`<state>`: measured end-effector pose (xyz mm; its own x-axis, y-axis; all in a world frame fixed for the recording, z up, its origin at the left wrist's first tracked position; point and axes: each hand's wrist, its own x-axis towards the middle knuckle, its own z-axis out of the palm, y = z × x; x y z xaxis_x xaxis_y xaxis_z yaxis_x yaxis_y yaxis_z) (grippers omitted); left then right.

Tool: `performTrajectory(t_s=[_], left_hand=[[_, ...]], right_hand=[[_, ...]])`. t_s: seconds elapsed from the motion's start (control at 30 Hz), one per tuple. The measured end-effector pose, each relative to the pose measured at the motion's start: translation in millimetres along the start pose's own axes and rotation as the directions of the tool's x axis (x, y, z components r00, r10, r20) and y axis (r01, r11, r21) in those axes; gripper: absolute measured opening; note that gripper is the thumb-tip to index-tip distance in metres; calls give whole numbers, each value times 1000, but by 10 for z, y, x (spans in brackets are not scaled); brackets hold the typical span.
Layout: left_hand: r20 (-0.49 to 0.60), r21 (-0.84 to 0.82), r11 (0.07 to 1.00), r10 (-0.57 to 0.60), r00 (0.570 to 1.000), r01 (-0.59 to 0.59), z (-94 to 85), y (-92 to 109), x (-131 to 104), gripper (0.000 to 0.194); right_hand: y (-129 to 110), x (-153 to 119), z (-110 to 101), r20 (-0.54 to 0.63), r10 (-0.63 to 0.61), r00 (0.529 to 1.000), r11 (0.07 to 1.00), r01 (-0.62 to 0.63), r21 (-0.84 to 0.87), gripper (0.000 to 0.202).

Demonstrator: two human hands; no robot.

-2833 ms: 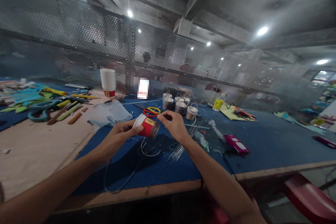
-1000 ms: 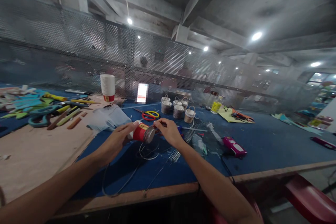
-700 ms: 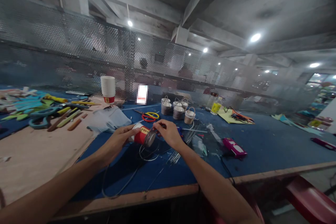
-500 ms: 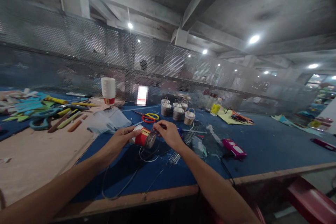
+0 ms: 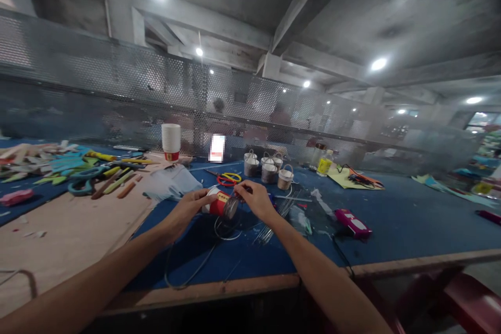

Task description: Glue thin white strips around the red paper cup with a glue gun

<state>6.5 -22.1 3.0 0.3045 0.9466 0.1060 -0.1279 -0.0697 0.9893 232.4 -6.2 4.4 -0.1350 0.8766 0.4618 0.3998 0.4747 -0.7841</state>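
Note:
A red and white paper cup (image 5: 218, 202) lies tilted on its side in the air, with my left hand (image 5: 190, 207) closed around its white end. Grey cord (image 5: 230, 209) is wrapped about the cup's other end. There my right hand (image 5: 253, 199) pinches with thumb and finger, seemingly on the cord, though the fingertips are small and partly hidden. Below the cup, a loop of the cord (image 5: 191, 276) trails over the blue table top. Scissors with red and yellow handles (image 5: 229, 179) rest just behind my hands.
Several small cord-wrapped baskets (image 5: 268, 172) stand behind my right hand. Thin wires (image 5: 270, 229) and a magenta device (image 5: 353, 223) lie to the right. A stack of paper cups (image 5: 171, 141), teal-handled scissors (image 5: 84, 181) and tools are at left. A perforated metal screen (image 5: 156, 88) closes the back.
The view has shifted slightly, so everything appears a little further right. Both hands keep their hold at the cup, with little visible movement.

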Motion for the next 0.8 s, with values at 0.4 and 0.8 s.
performTrajectory(t_s=[0.4, 0.8], left_hand=[[-24, 36, 999, 37, 999, -36, 50, 55, -15, 20], [-16, 21, 1000, -14, 1000, 15, 60, 66, -8, 23]], right_hand=[[38, -5, 1, -32, -71, 997, 996, 69, -52, 26], [-26, -35, -32, -109, -165, 980, 972, 144, -184, 24]])
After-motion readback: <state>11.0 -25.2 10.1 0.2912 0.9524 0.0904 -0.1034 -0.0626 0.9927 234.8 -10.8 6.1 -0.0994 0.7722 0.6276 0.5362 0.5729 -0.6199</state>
